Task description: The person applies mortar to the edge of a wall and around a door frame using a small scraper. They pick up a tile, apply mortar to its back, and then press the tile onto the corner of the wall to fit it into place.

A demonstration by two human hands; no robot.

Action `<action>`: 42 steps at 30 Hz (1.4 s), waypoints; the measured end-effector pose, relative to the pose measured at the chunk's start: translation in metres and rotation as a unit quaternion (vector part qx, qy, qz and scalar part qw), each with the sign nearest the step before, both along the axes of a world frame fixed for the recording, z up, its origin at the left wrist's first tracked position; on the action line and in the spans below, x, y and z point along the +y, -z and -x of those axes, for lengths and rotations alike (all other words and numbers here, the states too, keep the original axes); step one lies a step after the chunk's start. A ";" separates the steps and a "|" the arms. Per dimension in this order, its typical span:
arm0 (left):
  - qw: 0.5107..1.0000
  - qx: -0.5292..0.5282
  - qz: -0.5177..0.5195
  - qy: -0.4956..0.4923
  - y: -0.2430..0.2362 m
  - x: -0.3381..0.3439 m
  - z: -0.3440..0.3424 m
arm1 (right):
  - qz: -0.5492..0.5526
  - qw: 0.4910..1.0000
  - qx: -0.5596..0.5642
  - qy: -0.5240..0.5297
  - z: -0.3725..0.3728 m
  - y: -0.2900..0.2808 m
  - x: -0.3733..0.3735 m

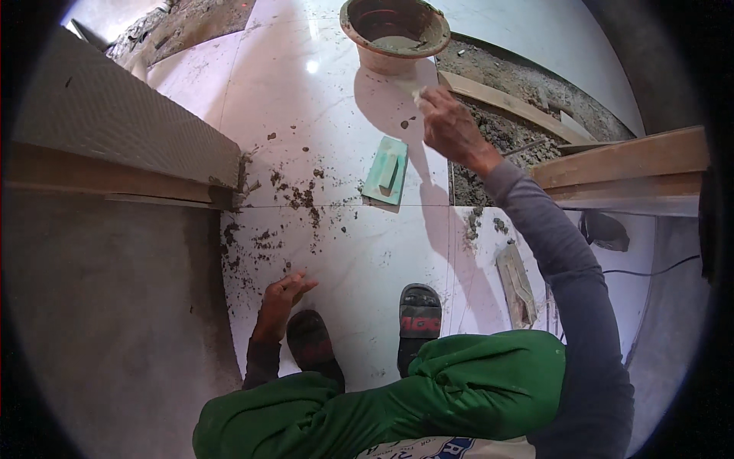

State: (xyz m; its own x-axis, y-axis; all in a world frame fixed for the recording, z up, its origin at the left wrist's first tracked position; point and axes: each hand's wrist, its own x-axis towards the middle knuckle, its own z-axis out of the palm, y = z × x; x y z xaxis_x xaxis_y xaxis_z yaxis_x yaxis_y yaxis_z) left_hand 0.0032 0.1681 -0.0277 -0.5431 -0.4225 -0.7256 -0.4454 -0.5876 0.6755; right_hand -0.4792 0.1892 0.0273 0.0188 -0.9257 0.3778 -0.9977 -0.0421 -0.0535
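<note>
My right hand point(451, 126) reaches forward, closed on a small pale tool point(419, 93), perhaps a scraper, just below a round bucket point(394, 60) with grey wet mix inside. Below that hand lies a green float point(386, 172) on the white tiled floor point(298, 115). My left hand point(287, 294) is low over the tiles, fingers loosely apart and holding nothing, beside my left sandal point(310, 340) and scattered dark crumbs of mortar point(310, 199). A dirty grey float point(514, 283) lies on the tiles by my right knee.
Walls with wooden frames point(115, 172) stand on both sides. Wood strips point(512, 103) lie over a rough rubble strip point(505, 138) at right. A black cable point(642, 273) crosses the floor at right. Rough dirt ground point(183, 30) shows at far upper left.
</note>
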 end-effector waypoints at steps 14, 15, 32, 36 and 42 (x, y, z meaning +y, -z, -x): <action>0.998 -0.038 -0.020 0.055 0.007 0.001 0.004 | 0.206 0.506 -0.825 0.143 0.040 0.056 -0.048; 0.998 -0.037 -0.042 0.021 0.010 0.000 -0.002 | 0.202 0.506 -0.826 0.146 0.021 0.052 -0.040; 0.944 -0.134 -0.136 0.269 -0.019 0.020 -0.025 | -0.131 0.817 -0.475 0.300 -0.081 0.078 0.109; 0.881 -0.267 -0.159 0.358 0.012 0.059 -0.048 | -0.142 0.877 -0.344 0.304 -0.085 0.067 0.058; 0.906 -0.301 -0.198 0.223 0.018 0.068 -0.036 | -0.159 0.875 -0.317 0.328 -0.081 0.085 0.033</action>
State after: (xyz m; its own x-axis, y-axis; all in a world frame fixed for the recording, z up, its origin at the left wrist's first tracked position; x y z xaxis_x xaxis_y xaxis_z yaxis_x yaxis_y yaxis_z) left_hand 0.0395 0.2366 -0.0461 -0.0512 0.0985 -0.9938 -0.9156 -0.4019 0.0073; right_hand -0.3980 0.2225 -0.0579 -0.6768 -0.7186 -0.1596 -0.5663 0.6468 -0.5108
